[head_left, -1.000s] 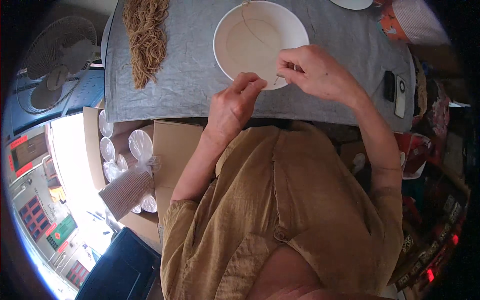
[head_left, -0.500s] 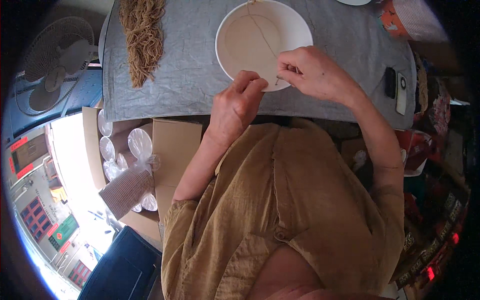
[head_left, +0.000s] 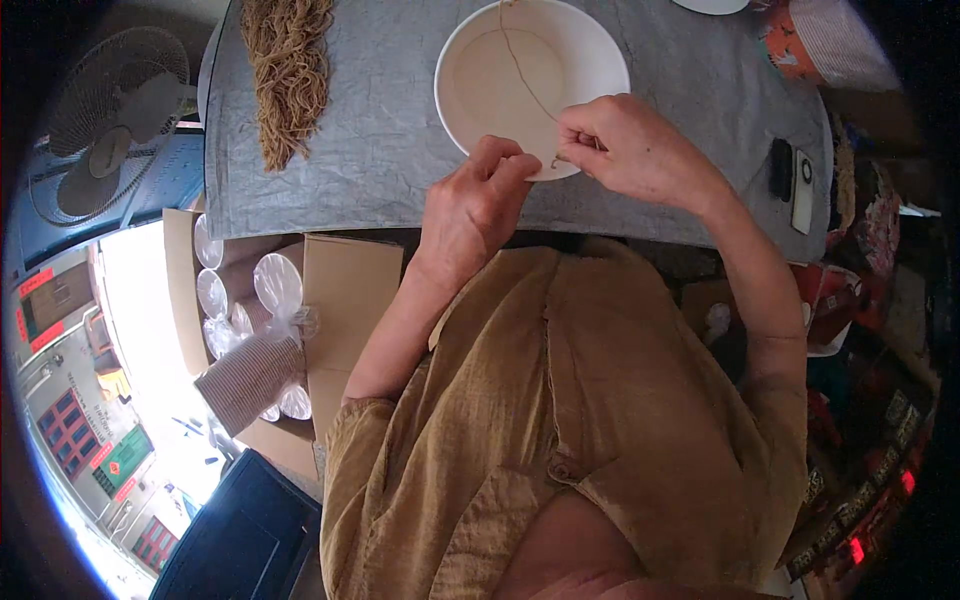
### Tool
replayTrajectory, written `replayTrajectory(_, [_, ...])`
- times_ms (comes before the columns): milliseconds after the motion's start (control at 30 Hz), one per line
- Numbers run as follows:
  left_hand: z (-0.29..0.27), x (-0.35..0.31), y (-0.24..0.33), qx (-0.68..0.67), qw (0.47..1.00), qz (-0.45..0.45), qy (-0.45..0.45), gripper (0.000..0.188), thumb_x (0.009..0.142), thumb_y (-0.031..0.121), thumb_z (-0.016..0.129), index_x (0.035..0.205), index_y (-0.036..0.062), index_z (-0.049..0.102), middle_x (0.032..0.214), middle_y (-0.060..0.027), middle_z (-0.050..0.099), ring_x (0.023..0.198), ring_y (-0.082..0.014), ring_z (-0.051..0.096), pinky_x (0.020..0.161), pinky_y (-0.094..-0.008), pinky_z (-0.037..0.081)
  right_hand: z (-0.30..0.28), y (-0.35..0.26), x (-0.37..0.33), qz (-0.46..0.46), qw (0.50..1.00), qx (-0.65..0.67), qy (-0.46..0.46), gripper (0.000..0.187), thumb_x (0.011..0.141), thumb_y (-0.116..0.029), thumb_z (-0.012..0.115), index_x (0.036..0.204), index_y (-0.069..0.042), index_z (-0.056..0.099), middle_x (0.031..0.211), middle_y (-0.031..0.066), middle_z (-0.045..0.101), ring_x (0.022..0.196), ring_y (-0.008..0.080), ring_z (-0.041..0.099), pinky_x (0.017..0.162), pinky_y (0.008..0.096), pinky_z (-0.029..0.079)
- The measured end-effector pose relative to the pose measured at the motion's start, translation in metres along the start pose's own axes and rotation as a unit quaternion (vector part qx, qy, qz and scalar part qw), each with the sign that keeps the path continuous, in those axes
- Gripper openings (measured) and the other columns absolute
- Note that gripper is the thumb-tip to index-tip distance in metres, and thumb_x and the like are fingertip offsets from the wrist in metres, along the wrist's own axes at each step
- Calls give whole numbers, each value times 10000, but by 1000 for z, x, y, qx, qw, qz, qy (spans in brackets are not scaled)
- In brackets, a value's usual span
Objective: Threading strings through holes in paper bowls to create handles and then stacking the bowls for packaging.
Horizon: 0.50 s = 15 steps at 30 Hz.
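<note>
A white paper bucket (head_left: 598, 60) is on the grey cloth, its open mouth facing up toward me. One brown string (head_left: 517, 65) runs from its far rim across the mouth to the near side. My left hand (head_left: 465, 215) is closed on the near rim, thumb and fingers pinching the edge. Just to the right, my right hand (head_left: 640, 155) pinches the string, and a short end of it shows by the rim between both hands. The fingertips partly hide the rim there. A hank of brown strings (head_left: 287, 85) lies to the left of the bucket.
Grey cloth (head_left: 370, 150) covers the table. At its right lie a white handheld device (head_left: 802, 190) and a black object (head_left: 781, 168). Stacked paper containers (head_left: 840, 45) stand far right. Below left, a cardboard box (head_left: 350, 330) holds wrapped cup stacks; a fan (head_left: 105, 150) stands beyond.
Both hands keep nearly the same grip at the near rim. The bucket appears shifted very slightly up and right, and the string across its mouth hangs in a slacker curve.
</note>
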<state>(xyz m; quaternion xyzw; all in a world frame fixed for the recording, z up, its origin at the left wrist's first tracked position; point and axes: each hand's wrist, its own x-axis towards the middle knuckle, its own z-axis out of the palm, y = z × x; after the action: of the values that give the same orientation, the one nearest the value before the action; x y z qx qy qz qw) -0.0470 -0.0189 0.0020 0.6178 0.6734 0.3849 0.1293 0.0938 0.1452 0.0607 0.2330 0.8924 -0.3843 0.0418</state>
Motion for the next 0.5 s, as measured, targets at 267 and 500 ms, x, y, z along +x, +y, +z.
replayTrajectory(267, [-2,1,0,15,1000,6,5,209,812,28,716,997,125,701,985,-53,649,794,-276,684,647,-376,568,-1,0,0,-23,999,-16,28,155,855,-80,616,779,38,552,621,152,563,543,228,521,549,373,428])
replayTrajectory(500, [-2,2,-1,13,1000,9,6,205,816,36,719,998,128,702,981,-45,651,773,-265,688,632,-373,566,-1,1,1,-48,998,-21,32,151,857,-79,610,778,34,549,621,150,560,541,231,515,550,376,426])
